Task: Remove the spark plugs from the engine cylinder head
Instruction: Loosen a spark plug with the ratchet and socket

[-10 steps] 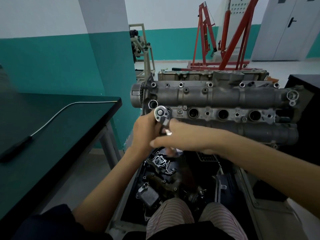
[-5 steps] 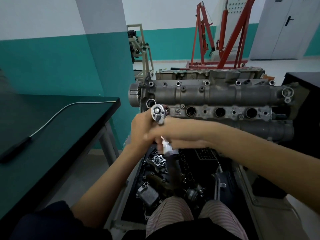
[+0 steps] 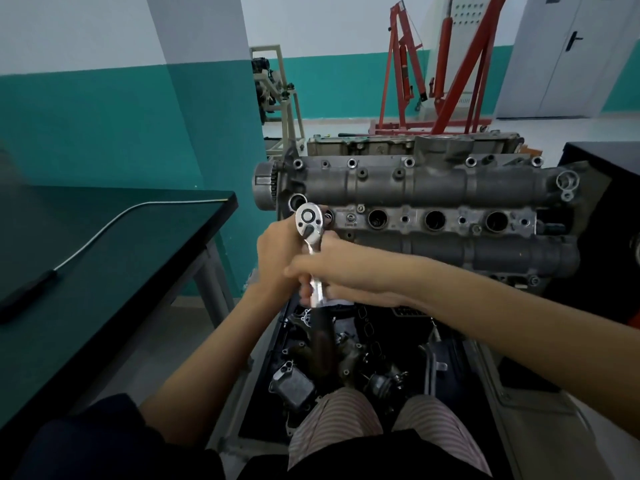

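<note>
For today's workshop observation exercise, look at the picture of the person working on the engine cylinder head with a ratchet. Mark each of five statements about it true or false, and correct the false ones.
1. The ratchet has its head at the leftmost plug hole of the cylinder head. True.
2. Only one hand is on the ratchet. False: the left hand holds it near the head and the right hand grips the handle.
3. Three open plug holes show to the right of the ratchet head. True.
4. The dark table on the left carries a red toolbox. False: a long thin tool with a black handle lies on it.
5. A red engine crane stands behind the engine. True.
</note>
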